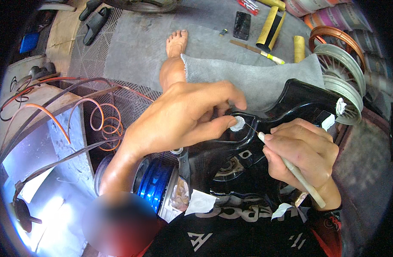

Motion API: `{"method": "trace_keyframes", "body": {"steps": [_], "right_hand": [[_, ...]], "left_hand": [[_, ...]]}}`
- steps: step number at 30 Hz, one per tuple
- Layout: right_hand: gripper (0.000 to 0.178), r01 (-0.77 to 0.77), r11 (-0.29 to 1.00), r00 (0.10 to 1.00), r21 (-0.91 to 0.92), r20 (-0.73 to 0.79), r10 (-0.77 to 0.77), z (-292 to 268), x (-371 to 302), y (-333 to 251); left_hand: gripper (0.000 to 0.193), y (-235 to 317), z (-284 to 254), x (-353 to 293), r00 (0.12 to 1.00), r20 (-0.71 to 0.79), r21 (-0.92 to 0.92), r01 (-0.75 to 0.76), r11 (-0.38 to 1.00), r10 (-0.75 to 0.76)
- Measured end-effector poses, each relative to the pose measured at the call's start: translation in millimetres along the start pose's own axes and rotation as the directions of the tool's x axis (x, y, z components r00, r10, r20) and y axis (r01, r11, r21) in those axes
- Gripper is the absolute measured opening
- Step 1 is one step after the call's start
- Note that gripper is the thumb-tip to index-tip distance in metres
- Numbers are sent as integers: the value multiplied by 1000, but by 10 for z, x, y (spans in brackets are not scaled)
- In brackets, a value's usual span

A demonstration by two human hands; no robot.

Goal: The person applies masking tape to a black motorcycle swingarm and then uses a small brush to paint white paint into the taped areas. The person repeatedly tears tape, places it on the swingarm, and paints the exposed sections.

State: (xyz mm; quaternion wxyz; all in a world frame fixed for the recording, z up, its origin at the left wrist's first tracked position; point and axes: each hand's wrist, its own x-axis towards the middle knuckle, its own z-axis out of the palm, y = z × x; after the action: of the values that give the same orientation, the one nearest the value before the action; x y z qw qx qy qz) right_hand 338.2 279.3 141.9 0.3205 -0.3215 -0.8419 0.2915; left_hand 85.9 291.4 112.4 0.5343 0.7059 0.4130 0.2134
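A glossy black moulded panel (pixel 230 137) lies across my lap, and a small round white patch (pixel 237 124) is stuck near its upper edge. My left hand (pixel 183 115) reaches over the panel with thumb and forefinger apart. Its thumb tip touches the patch's left edge; the other fingers curl partly out of sight. In my right hand (pixel 301 154) is a slim pale-handled pen-like tool (pixel 297 171), gripped like a pencil. Its thin, needle-like tip points at the patch's right side; whether it touches is too small to tell. More white tape (pixel 341 106) covers a spot at the panel's right end.
A grey towel (pixel 252 81) drapes my leg beyond the panel. Wheel rims (pixel 342 81) stand at right, a blue rim (pixel 153 182) at left. Coiled orange hose (pixel 111 124) hangs at left. On the floor lie a phone (pixel 241 25), yellow rolls (pixel 271 30) and a green-handled flat tool (pixel 256 50).
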Motion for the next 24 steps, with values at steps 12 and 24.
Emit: {"method": "trace_keyframes", "body": {"steps": [12,24], "right_hand": [[27,9,999,999,-42,47,-7,-9,47,-17],[27,-23,999,999,-23,44,24,-20,71,-32]], "left_hand": [[26,-73,23,-1,998,-30,-61,-63,996,62],[25,-65,14,1,997,-25,-70,-75,995,74]]}}
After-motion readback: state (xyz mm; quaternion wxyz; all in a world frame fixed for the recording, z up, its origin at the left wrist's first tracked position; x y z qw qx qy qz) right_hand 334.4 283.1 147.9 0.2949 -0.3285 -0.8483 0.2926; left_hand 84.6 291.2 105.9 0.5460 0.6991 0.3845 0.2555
